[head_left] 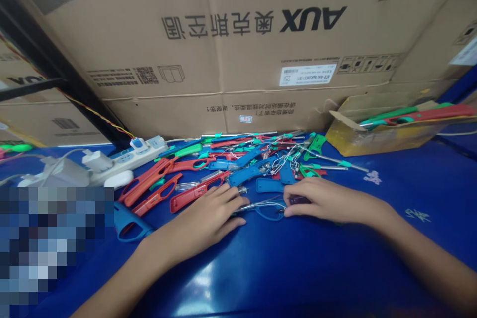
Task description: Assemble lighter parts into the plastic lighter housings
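In front of me lies a blue lighter part (pixel 270 216) with a looped handle, a thin metal rod and white wires along it. My left hand (pixel 219 211) is closed around the rod end of this lighter, fingers and thumb curled together. My right hand (pixel 320 201) pinches at the other end, by the handle loop. A dark purple piece (pixel 300 200) shows between its thumb and fingers; its kind is partly hidden. Just beyond both hands lies a pile of red, blue and green lighter shells (pixel 253 171), with metal rods and white wires.
A power strip (pixel 128 159) with plugged-in chargers stands at the left. At the right, an open cardboard box (pixel 387 134) holds red and green lighters. A large cardboard carton (pixel 223 59) walls off the back of the blue table (pixel 298 268). A blurred-out patch covers the lower left.
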Demonstrator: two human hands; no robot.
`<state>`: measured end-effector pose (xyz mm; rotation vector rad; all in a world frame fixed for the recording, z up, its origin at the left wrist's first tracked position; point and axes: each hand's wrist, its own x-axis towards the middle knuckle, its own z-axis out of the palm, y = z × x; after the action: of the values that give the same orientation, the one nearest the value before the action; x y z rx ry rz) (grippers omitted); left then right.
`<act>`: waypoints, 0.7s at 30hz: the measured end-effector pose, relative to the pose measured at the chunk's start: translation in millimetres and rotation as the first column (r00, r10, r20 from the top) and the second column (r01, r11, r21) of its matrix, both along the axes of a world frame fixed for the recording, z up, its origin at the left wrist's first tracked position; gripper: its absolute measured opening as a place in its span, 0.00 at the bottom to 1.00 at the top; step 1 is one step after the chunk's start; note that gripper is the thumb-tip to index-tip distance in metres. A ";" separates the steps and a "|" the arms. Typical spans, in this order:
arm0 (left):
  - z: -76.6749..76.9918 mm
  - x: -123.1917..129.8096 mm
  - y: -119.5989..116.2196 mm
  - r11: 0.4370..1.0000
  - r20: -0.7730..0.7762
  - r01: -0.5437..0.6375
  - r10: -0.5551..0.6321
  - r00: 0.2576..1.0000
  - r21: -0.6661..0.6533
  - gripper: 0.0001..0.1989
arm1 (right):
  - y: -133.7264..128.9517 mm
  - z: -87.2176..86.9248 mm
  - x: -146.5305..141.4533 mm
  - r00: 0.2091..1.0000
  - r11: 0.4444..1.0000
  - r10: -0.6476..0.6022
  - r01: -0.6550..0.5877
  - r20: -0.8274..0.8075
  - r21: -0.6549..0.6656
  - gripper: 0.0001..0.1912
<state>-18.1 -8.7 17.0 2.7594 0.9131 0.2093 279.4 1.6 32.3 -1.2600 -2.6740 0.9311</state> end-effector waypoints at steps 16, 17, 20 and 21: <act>-2.6 -5.0 -0.3 0.999 -0.017 -0.020 0.021 1.000 0.040 0.17 | 0.5 -0.8 3.0 1.000 1.000 -0.011 0.011 0.022 0.015 0.18; -2.8 -5.1 -0.3 0.999 -0.015 -0.020 0.021 1.000 0.040 0.17 | 0.3 -0.9 3.4 1.000 1.000 -0.013 0.013 0.023 0.018 0.18; -3.1 -5.7 -0.4 0.999 -0.009 -0.017 0.017 1.000 0.037 0.17 | 0.0 -0.9 3.9 0.999 1.000 -0.021 0.020 0.027 0.017 0.18; -3.2 -6.0 -0.4 0.999 -0.009 -0.015 0.015 1.000 0.036 0.17 | 0.1 -0.9 3.8 0.999 1.000 -0.020 0.020 0.028 0.014 0.18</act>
<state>-24.0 -9.1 13.8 2.7895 0.9417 0.2177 283.2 1.7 31.4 -1.3046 -2.6793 0.8973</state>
